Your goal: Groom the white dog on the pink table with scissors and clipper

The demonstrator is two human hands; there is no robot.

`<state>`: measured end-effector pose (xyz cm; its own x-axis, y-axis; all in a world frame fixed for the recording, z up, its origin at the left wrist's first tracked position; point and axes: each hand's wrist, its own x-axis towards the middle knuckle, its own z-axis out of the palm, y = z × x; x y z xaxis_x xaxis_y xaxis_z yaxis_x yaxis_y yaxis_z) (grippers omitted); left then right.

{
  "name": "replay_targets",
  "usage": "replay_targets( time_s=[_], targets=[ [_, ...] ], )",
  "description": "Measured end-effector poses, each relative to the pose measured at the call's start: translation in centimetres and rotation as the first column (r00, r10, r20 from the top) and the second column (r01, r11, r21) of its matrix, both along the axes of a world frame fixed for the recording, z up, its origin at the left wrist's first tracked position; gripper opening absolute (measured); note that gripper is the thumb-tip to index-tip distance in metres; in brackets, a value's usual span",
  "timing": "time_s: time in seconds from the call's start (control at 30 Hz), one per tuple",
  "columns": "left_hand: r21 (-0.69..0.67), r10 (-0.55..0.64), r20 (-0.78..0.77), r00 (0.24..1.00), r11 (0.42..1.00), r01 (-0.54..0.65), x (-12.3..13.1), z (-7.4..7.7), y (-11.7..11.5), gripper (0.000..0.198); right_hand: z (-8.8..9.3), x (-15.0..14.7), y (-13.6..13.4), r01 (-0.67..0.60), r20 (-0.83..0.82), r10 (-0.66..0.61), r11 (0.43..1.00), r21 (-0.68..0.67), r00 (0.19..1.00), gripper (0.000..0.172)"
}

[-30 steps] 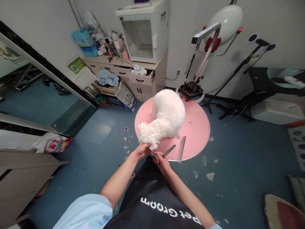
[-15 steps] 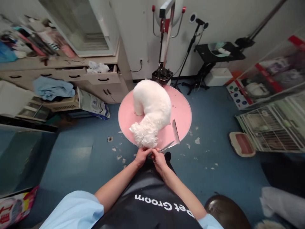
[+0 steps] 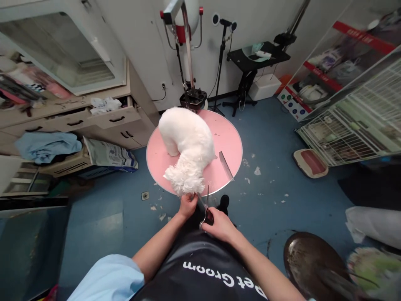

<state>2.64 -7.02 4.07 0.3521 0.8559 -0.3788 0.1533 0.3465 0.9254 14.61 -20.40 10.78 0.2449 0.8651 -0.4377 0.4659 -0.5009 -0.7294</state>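
Observation:
A white, fluffy-headed dog [image 3: 191,136] stands on a round pink grooming table [image 3: 230,129], its head hanging over the near edge towards me. My left hand [image 3: 188,205] is closed at the underside of the dog's muzzle; the exact grip is partly hidden by the head. In my right hand [image 3: 219,225] is a pair of scissors [image 3: 206,207], fingers around the handles. Its blades are spread apart and point up towards the dog's chin, close to my left hand. A metal comb [image 3: 226,165] lies on the table to the right of the dog.
Behind the table stands a dryer on a stand [image 3: 192,98]. Cut fur [image 3: 257,171] is scattered over the blue floor. Drawers [image 3: 115,117] line the left wall, one pulled out. On the right are a wire cage [image 3: 332,133], a litter tray [image 3: 310,163] and a round brown stool [image 3: 310,259].
My right hand has moved away from my left, down and to the right. The scissors have swung from pointing right to pointing up at the dog's chin, blades now apart. The view has shifted.

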Motion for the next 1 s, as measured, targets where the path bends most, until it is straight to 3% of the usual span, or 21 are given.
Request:
replay_targets(
  time_s=[0.13, 0.47, 0.67, 1.0],
  targets=[
    [-0.018, -0.022, -0.004, 1.000, 1.000, 0.021, -0.1, -0.1, 0.3, 0.006, 0.9, 0.4, 0.4, -0.060, 0.172, 0.070, 0.996, -0.060, 0.983, 0.013],
    [0.051, -0.154, -0.158, 0.975, 0.985, 0.164, -0.1, 1.0, 0.9, 0.012, 1.6, 1.2, 0.1, -0.133, 0.217, 0.149, 0.987, -0.085, 0.965, 0.017],
    [0.148, -0.145, -0.147, 0.978, 0.975, 0.167, -0.6, 1.0, 1.3, 0.007, 1.8, 1.2, 0.1, -0.134, 0.228, 0.153, 0.987, -0.094, 0.962, 0.020],
    [0.304, -0.272, -0.120, 0.955, 0.905, 0.296, -1.4, 2.4, 2.6, 0.032, 1.8, 1.7, 0.1, -0.175, 0.065, 0.180, 0.982, -0.073, 0.982, 0.022]
  ],
)
